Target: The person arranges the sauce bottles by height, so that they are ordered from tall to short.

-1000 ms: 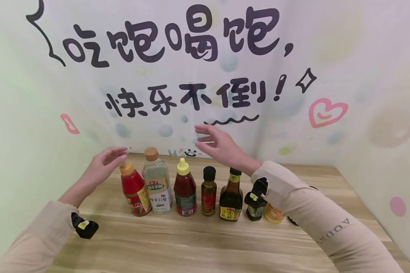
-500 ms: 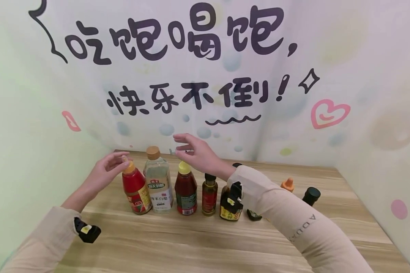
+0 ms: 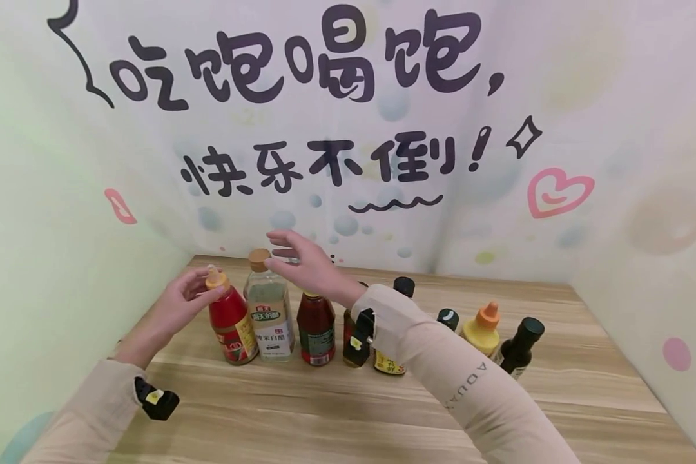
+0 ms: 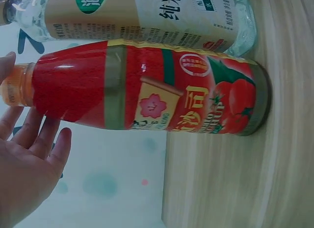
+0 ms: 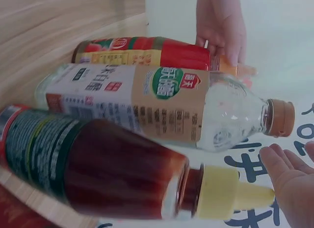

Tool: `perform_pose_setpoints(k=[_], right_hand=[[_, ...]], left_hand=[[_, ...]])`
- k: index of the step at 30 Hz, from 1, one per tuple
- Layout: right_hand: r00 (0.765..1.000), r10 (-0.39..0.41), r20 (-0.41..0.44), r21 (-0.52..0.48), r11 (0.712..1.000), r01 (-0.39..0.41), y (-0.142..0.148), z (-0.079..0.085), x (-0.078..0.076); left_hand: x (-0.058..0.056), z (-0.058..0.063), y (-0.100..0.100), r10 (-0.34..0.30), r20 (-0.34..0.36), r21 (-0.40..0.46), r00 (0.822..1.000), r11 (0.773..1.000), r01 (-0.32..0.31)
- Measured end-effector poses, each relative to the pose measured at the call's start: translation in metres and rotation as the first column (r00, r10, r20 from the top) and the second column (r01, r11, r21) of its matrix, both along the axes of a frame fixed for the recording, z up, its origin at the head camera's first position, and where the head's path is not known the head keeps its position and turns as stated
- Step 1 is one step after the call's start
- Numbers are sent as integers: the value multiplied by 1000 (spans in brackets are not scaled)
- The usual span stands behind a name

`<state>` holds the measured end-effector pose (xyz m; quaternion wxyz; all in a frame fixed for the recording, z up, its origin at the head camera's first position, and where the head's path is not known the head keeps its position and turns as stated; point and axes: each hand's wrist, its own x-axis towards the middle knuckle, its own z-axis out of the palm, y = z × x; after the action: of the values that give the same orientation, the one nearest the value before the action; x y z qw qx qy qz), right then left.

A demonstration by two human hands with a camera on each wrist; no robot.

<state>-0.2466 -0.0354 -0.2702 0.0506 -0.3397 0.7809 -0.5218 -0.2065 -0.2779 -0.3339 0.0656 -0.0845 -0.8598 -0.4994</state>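
Left hand (image 3: 174, 310): thumb and fingers curved, pinching the orange cap (image 4: 17, 88) of a glossy red, tapered tomato ketchup bottle (image 4: 147, 88). Right hand (image 3: 310, 265): released, fingers extended, beside a clear, brown-capped white rice vinegar bottle (image 5: 132, 105).

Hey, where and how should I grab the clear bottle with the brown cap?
Probably by the neck, just under the brown cap, from the right: the clear bottle stands upright and narrows there, the ketchup bottle crowds its left side, and the right hand is near the cap.
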Motion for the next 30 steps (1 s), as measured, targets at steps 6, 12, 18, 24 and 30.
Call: perform_pose_setpoints(k=[6, 12, 18, 24, 30], right_hand=[[1000, -4, 26, 0, 1000, 4, -13, -5, -1], [1000, -21, -14, 34, 999, 22, -21, -8, -1], [993, -75, -86, 87, 993, 82, -26, -12, 1], [992, -97, -81, 80, 991, 104, -28, -14, 1], [988, -109, -113, 109, 987, 121, -28, -17, 0]], left_hand=[[-2, -6, 2, 4, -49, 1, 999, 1000, -4], [-4, -12, 2, 16, -84, 26, 996, 1000, -14], [-5, -16, 2, 21, -128, 15, 992, 1000, -19], [-6, -17, -1, 26, -136, 15, 990, 1000, -24], [-7, -18, 0, 50, -149, -2, 988, 999, -51]])
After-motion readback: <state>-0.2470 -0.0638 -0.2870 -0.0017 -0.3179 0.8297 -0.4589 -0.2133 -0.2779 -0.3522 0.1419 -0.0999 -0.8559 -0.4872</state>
